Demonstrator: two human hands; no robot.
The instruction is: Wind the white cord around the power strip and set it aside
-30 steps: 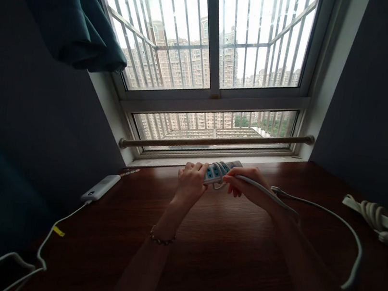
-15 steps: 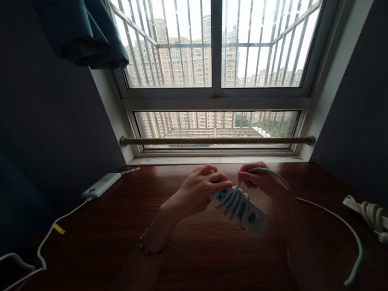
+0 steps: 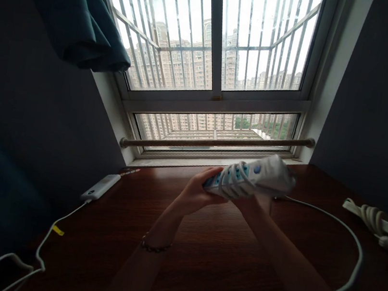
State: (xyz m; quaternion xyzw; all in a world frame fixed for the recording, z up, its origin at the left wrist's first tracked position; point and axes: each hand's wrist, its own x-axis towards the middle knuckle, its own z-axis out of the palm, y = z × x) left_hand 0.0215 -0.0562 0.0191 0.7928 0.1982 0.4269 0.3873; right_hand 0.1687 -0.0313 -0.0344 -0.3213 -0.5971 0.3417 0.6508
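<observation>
Both hands hold the power strip (image 3: 247, 177) raised above the bench (image 3: 213, 260), near the window sill. Left hand (image 3: 198, 191) clenches its near end; right hand (image 3: 261, 202) supports it from below, grip closed on it. Cord (image 3: 345, 230) is coiled around the body, so the loops stay tight; the rest trails right.

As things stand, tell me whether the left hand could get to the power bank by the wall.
Probably yes: bare table lies between the left hand and the power bank, but it holds the power strip.
</observation>
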